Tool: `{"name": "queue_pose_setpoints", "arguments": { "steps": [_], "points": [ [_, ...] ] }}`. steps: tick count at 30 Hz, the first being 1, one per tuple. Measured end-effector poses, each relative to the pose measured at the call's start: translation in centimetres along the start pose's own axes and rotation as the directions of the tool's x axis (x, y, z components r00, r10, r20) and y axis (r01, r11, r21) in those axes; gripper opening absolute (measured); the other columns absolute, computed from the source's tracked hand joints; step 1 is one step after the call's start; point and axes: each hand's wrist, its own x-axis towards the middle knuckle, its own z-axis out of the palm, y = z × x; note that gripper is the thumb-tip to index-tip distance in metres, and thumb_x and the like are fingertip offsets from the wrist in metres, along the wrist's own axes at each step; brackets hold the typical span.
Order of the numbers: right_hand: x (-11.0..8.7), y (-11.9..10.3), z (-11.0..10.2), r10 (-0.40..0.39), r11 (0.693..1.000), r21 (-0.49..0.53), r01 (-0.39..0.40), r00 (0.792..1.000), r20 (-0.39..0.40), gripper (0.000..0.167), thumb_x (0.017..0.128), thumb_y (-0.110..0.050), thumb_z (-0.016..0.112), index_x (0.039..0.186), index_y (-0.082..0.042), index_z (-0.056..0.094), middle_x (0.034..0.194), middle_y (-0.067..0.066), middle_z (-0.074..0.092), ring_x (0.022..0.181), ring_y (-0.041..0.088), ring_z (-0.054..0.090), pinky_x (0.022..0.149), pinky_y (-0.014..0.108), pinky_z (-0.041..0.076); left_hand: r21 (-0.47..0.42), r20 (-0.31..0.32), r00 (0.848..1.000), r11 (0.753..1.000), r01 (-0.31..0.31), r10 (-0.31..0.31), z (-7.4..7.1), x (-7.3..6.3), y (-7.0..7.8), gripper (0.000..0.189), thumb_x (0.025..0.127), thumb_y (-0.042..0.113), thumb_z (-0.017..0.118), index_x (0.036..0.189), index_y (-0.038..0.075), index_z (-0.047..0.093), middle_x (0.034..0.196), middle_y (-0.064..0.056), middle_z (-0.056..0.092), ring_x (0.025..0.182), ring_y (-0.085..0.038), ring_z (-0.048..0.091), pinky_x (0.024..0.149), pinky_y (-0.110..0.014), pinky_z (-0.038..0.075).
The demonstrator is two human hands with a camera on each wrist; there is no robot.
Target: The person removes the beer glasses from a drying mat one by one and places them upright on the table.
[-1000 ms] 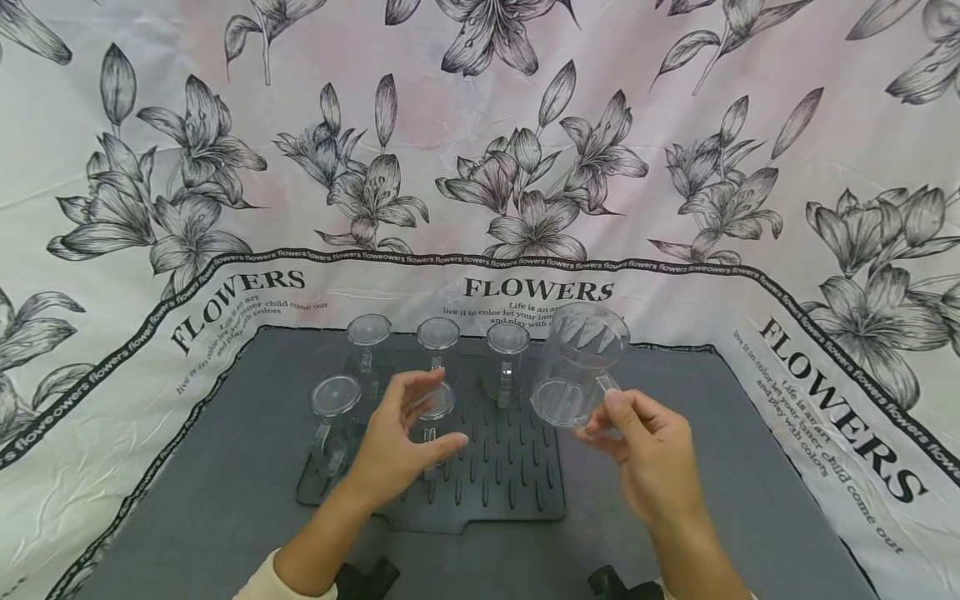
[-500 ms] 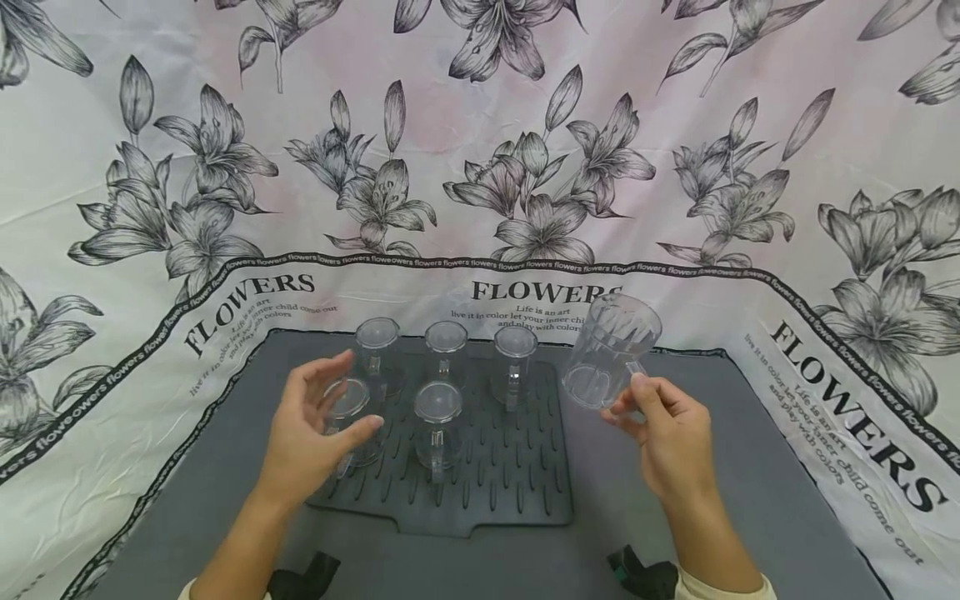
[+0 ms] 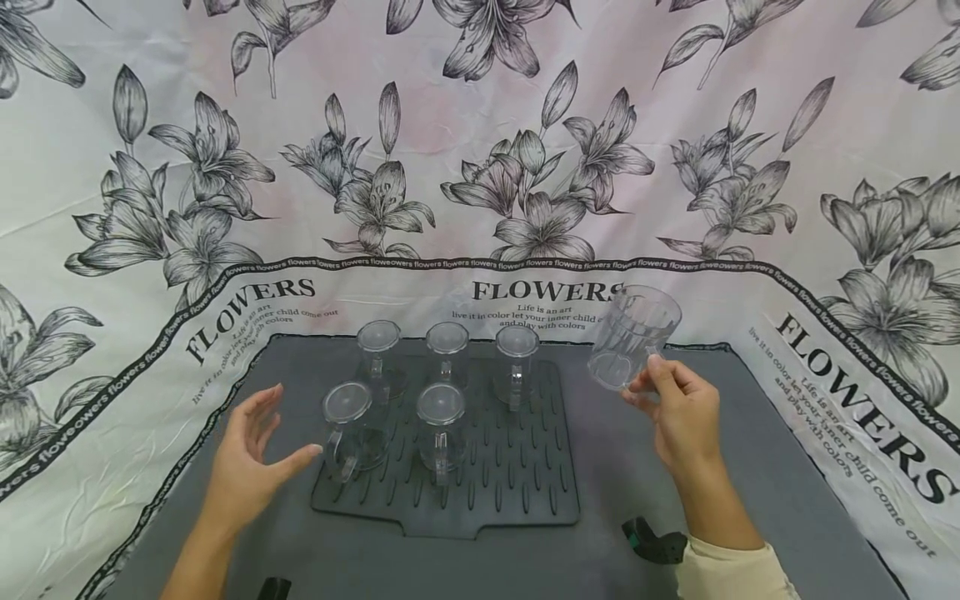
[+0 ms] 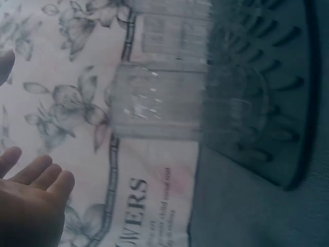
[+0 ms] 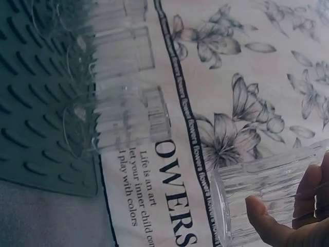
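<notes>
My right hand (image 3: 684, 408) pinches the handle of a clear glass mug (image 3: 636, 333), held tilted in the air right of the mat. In the right wrist view the ribbed mug (image 5: 267, 190) sits between thumb and fingers. My left hand (image 3: 247, 467) is in the air left of the mat, fingers apart and holding nothing. Nearest to it is an upside-down mug (image 3: 347, 404) at the mat's front left. Another mug (image 3: 441, 406) stands beside it. Three more stand in the back row: left mug (image 3: 378, 337), middle mug (image 3: 447, 339), right mug (image 3: 517, 342).
The mugs stand on a dark ridged drying mat (image 3: 517, 500) on a grey tabletop (image 3: 600, 550). A flower-printed cloth (image 3: 420, 292) rises behind and along both sides. Black straps or mounts (image 3: 654, 542) show near the wrists.
My left hand has moved left, away from the front mugs and off the mat. My right hand has carried its mug rightward and slightly up. The standing mugs stay in place.
</notes>
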Motion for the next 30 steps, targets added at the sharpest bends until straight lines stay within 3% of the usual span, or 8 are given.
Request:
{"name": "queue_pose_setpoints", "arguments": {
  "steps": [3,7,11,15,18,22,25,30],
  "points": [
    [0.6,0.5,-0.3,0.005,1.000,-0.024,-0.006,1.000,-0.011,0.034,0.095,-0.021,0.064,0.079,0.009,0.059,0.077,0.012,0.057,0.074,0.021,0.061,0.071,0.040,0.057,0.043,0.026,0.999,0.998,0.034,-0.035,-0.2,-0.5,-1.6,0.092,0.074,-0.007,0.080,0.147,-0.002,0.024,0.148,-0.022,0.029,0.137,-0.013,0.030,0.105,-0.018,0.028],
    [1.5,1.5,-0.5,-0.007,0.999,-0.032,0.006,0.999,-0.037,0.036,0.095,-0.021,0.064,0.078,0.010,0.058,0.077,0.012,0.057,0.074,0.022,0.061,0.070,0.040,0.057,0.066,0.075,0.993,0.994,0.091,-0.096,-0.5,-1.2,-3.6,0.095,0.076,-0.001,0.081,0.149,-0.002,0.020,0.149,-0.025,0.026,0.139,-0.030,0.024,0.104,-0.012,0.025],
    [2.3,2.8,-0.7,-0.020,0.999,-0.030,0.018,0.997,-0.069,0.036,0.095,-0.020,0.064,0.077,0.011,0.057,0.075,0.013,0.057,0.072,0.022,0.061,0.067,0.038,0.058,0.093,0.136,0.971,0.978,0.187,-0.198,-0.7,-1.8,-5.8,0.098,0.077,0.004,0.082,0.149,-0.005,0.016,0.150,-0.029,0.022,0.138,-0.044,0.019,0.101,-0.006,0.023],
    [2.8,4.1,-0.8,-0.007,0.999,-0.035,0.003,0.995,-0.098,0.035,0.095,-0.018,0.064,0.075,0.010,0.057,0.073,0.012,0.057,0.070,0.021,0.061,0.065,0.037,0.058,0.148,0.191,0.935,0.951,0.272,-0.298,-0.5,-2.4,-7.6,0.101,0.077,0.010,0.083,0.148,-0.009,0.013,0.150,-0.033,0.018,0.138,-0.048,0.016,0.111,-0.030,0.023],
    [3.2,5.0,-0.9,0.006,0.999,-0.036,-0.010,0.994,-0.109,0.037,0.095,-0.018,0.064,0.076,0.012,0.055,0.071,0.011,0.057,0.068,0.020,0.061,0.065,0.036,0.058,0.178,0.214,0.913,0.933,0.312,-0.347,-0.3,-2.8,-8.6,0.103,0.076,0.013,0.083,0.147,-0.011,0.012,0.150,-0.036,0.016,0.136,-0.052,0.016,0.108,-0.054,0.021],
    [3.6,6.2,-1.2,-0.004,0.999,-0.045,-0.001,0.993,-0.119,0.038,0.096,-0.016,0.063,0.079,0.017,0.053,0.068,0.011,0.058,0.066,0.020,0.061,0.063,0.035,0.058,0.228,0.228,0.890,0.910,0.345,-0.395,0.1,-3.5,-9.7,0.107,0.075,0.017,0.084,0.147,-0.013,0.011,0.148,-0.038,0.018,0.136,-0.053,0.017,0.107,-0.060,0.021],
    [4.0,7.0,-1.4,-0.008,0.999,-0.047,0.002,0.992,-0.126,0.038,0.096,-0.014,0.063,0.079,0.019,0.053,0.068,0.011,0.058,0.065,0.020,0.061,0.062,0.035,0.058,0.268,0.228,0.884,0.899,0.347,-0.409,0.5,-4.0,-10.3,0.110,0.073,0.021,0.086,0.147,-0.013,0.012,0.147,-0.038,0.021,0.136,-0.051,0.017,0.107,-0.061,0.019],
    [4.5,8.3,-2.0,0.003,0.999,-0.053,-0.010,0.990,-0.140,0.037,0.095,-0.014,0.063,0.076,0.017,0.054,0.068,0.010,0.059,0.065,0.019,0.061,0.061,0.034,0.057,0.312,0.244,0.897,0.905,0.288,-0.369,1.4,-4.4,-11.1,0.110,0.072,0.024,0.086,0.146,-0.015,0.015,0.146,-0.038,0.023,0.135,-0.053,0.017,0.105,-0.064,0.019]
  ]
}}
